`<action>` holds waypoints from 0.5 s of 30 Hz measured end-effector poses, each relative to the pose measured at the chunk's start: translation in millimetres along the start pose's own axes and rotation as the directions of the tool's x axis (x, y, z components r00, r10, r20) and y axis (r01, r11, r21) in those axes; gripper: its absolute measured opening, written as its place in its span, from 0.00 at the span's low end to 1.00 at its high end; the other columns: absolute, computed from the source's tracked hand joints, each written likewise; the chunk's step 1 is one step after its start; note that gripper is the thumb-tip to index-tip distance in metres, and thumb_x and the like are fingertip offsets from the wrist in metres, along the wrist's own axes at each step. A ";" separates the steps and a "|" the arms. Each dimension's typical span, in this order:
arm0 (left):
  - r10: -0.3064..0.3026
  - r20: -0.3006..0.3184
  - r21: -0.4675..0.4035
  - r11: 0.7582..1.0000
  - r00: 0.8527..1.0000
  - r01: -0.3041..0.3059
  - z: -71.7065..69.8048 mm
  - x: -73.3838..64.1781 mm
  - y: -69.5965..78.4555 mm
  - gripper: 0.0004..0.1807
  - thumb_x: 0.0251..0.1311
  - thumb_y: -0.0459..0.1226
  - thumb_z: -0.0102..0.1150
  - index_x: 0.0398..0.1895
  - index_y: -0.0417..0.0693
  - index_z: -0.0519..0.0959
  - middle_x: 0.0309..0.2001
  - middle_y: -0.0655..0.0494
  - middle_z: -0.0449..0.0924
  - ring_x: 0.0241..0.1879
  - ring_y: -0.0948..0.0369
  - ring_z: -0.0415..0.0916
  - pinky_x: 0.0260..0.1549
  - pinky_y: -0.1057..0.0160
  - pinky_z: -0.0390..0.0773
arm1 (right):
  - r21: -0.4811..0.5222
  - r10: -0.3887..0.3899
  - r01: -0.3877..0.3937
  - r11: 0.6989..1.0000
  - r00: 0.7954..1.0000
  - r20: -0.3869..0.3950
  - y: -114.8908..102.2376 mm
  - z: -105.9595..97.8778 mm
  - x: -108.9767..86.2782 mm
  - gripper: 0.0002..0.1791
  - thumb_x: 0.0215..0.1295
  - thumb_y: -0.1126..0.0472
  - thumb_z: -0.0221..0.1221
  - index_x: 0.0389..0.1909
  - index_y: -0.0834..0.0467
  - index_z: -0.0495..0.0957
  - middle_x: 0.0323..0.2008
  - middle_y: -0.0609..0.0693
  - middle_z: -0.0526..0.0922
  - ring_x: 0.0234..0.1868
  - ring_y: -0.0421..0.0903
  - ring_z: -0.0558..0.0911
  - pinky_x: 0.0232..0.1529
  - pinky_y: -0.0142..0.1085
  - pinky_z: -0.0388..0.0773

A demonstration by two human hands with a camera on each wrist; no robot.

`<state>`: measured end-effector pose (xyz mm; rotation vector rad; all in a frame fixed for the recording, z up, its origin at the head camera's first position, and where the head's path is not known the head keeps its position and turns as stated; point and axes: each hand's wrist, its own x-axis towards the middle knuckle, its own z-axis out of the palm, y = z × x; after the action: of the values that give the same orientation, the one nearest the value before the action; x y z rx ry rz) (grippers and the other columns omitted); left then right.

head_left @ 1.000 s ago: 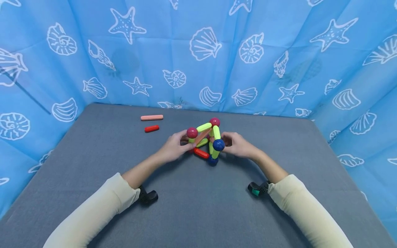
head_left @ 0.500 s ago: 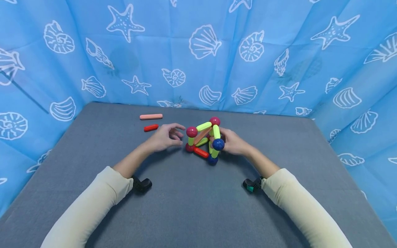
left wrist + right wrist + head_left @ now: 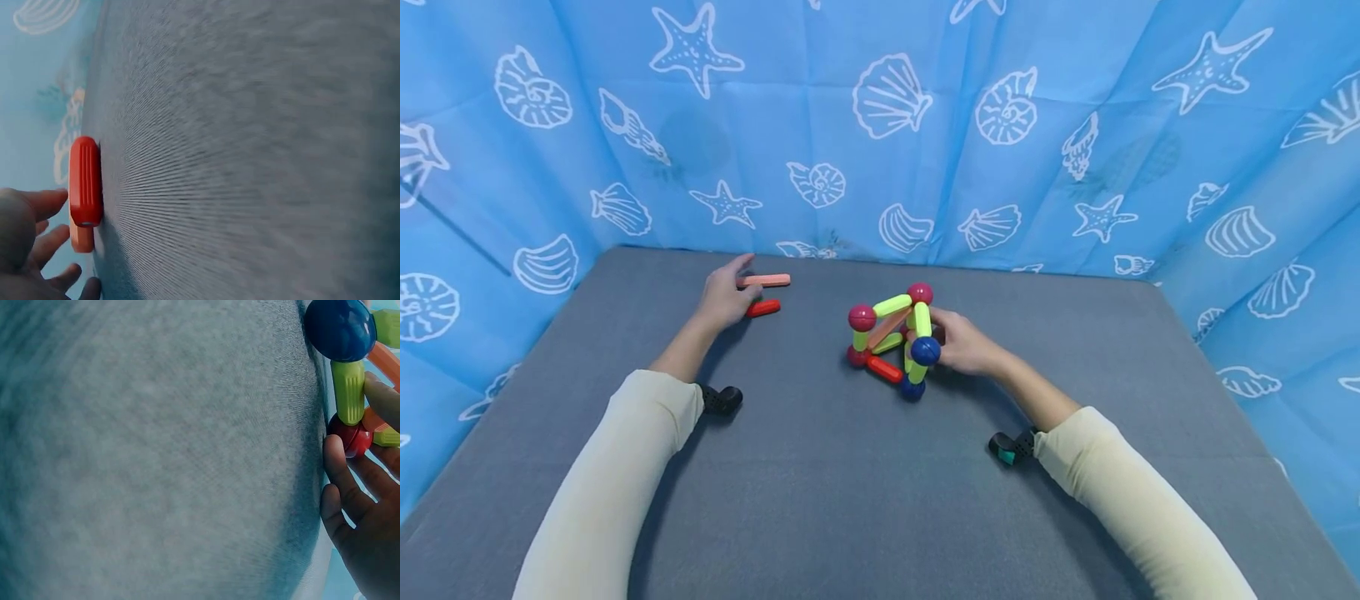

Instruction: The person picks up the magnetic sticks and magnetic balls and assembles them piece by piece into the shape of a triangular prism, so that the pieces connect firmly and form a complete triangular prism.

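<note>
A magnetic ball-and-rod frame [image 3: 892, 306] stands on the table, made of yellow-green, red and orange rods joined by crimson and dark blue balls. My right hand [image 3: 966, 343] holds its right side. In the right wrist view, the thumb lies by a yellow-green rod [image 3: 349, 394] and the fingers reach around a red ball [image 3: 354, 437]. Over at the back left, my left hand [image 3: 722, 293] is at the left end of a salmon rod [image 3: 767, 281], fingers spread. A shorter red rod [image 3: 763, 308] lies just in front of it; in the left wrist view the thumb is close beside this red rod [image 3: 85, 181].
A grey cloth-covered table [image 3: 850, 500] extends in front of me. Behind it hangs a blue curtain [image 3: 820, 100] with white shells and starfish, which also runs along both sides. Black straps with camera mounts [image 3: 722, 401] sit at both wrists.
My left hand has let go of the frame's left side and moved left and away from me to the loose rods. The right hand stays at the frame, which has hardly moved.
</note>
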<state>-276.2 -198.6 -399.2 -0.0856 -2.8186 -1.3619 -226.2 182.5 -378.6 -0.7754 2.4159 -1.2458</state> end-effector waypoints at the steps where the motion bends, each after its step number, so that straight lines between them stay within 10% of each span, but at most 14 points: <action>1: -0.017 -0.005 -0.006 1.000 1.000 0.017 -0.6 1.2 -0.8 0.35 0.72 0.31 0.51 0.78 0.41 0.52 0.74 0.38 0.58 0.70 0.42 0.59 0.64 0.42 0.64 | -0.005 -0.001 0.001 1.000 1.000 0.001 -4.9 -0.3 -1.4 0.22 0.71 0.65 0.58 0.62 0.69 0.69 0.52 0.65 0.79 0.45 0.55 0.79 0.45 0.46 0.81; 6: -0.085 -0.066 -0.025 0.996 0.994 0.084 -1.3 3.9 0.0 0.35 0.69 0.28 0.54 0.77 0.40 0.55 0.65 0.35 0.70 0.62 0.42 0.68 0.61 0.44 0.70 | -0.027 -0.002 0.002 1.000 1.000 0.007 -22.5 -1.8 -7.2 0.21 0.71 0.67 0.57 0.61 0.70 0.69 0.52 0.66 0.79 0.46 0.55 0.78 0.49 0.48 0.80; 15: -0.065 -0.116 -0.008 0.998 0.991 0.064 -3.9 -0.9 -9.1 0.30 0.67 0.27 0.56 0.72 0.39 0.64 0.54 0.36 0.77 0.50 0.45 0.74 0.50 0.47 0.77 | -0.006 -0.015 0.014 1.000 1.000 -0.007 13.4 -0.2 1.7 0.23 0.71 0.64 0.58 0.64 0.64 0.68 0.56 0.61 0.78 0.52 0.56 0.79 0.52 0.51 0.78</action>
<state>-275.9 -207.3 -403.9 0.0832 -2.7448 -1.3384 -231.9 187.9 -389.6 -0.7930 2.4246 -1.2490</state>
